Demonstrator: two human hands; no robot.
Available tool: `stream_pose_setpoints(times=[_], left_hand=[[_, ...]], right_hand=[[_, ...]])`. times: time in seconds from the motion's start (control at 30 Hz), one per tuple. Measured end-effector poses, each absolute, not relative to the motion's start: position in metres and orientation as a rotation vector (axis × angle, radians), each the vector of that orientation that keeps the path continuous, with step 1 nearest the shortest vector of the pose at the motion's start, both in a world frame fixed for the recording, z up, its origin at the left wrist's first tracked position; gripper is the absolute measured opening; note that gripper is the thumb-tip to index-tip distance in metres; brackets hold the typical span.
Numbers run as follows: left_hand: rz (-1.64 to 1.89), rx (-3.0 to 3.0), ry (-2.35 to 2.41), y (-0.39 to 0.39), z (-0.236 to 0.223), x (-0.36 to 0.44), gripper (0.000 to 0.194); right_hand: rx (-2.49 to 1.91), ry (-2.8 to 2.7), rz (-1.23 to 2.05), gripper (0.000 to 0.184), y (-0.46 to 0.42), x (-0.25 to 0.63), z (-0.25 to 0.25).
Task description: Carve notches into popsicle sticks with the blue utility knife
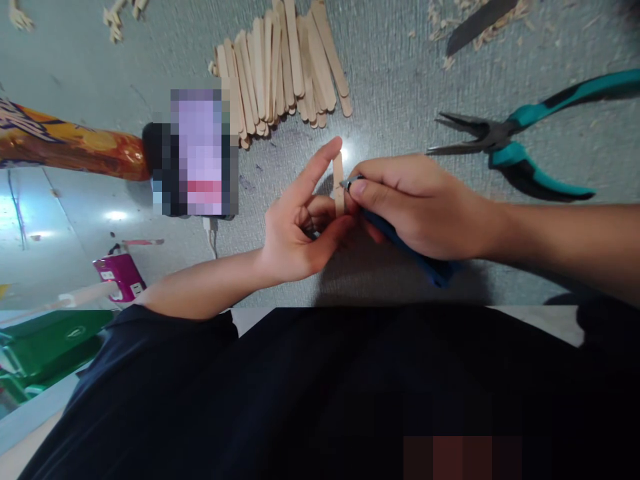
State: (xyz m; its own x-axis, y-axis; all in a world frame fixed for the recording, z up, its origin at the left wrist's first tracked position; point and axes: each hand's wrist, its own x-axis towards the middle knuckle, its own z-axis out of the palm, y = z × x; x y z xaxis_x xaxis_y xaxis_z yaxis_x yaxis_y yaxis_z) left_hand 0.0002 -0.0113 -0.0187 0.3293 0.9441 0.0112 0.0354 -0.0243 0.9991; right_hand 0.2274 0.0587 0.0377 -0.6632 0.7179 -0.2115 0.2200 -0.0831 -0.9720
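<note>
A short wooden craft stick (339, 167) stands between the index finger and thumb of my left hand (300, 227), gripped near its two ends. My right hand (425, 200) is wrapped round a blue utility knife (400, 243), whose handle slants down to the right below the palm. The metal tip of the knife touches the middle of the stick, where a small dark mark shows. Beyond my hands lies a row of several loose craft sticks (273, 73). To the right, pliers (495, 137) with teal and black handles rest with their jaws apart.
A phone (203, 153) with a blurred screen leans by an orange bottle (75, 143) at left, a white cable below it. A purple power socket block (120, 277) sits near my left forearm. Wood scraps surround a dark blade (480, 27) at top right. A green bin (60, 347) stands lower left.
</note>
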Motion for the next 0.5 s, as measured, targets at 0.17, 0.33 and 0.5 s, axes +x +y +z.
stream_pose_setpoints(times=[0.17, 0.33, 0.5], left_hand=[[0.966, 1.326, 0.982, -0.0078, -0.0173, -0.0005, 0.094], [0.959, 1.354, 1.019, -0.0077, -0.0207, -0.0007, 0.097], [0.942, 1.365, 1.005, -0.0076, -0.025, -0.0019, 0.097]], right_hand=[[-1.096, -1.842, 1.718, 0.038, 0.0606, 0.2268, 0.036], [-1.061, -2.097, 1.488, 0.033, 0.059, 0.2307, 0.0358], [-1.146, -2.192, 1.417, 0.029, 0.0556, 0.2316, 0.0362]])
